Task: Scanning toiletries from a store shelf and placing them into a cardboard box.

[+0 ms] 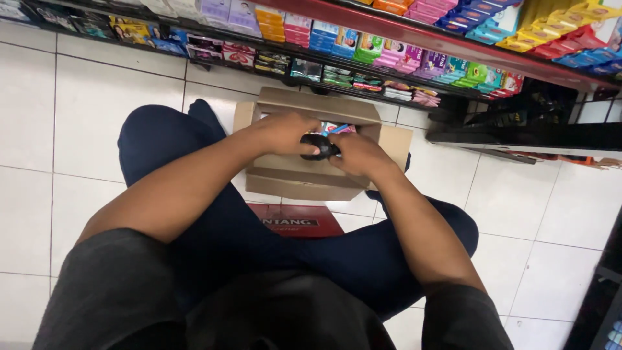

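An open brown cardboard box [291,178] sits on the white tiled floor in front of my knees, its flaps folded out. Small colourful packets [337,129] show inside it. My left hand [285,133] and my right hand [359,154] meet over the box opening. Both are closed around a small black object [321,148] held between them. What the black object is I cannot tell.
A low shop shelf [389,32] with rows of colourful small boxes runs along the top. A red flat carton [298,220] lies under the box near my legs. A dark shelf unit [518,136] stands at right. White floor tiles [91,110] spread to the left.
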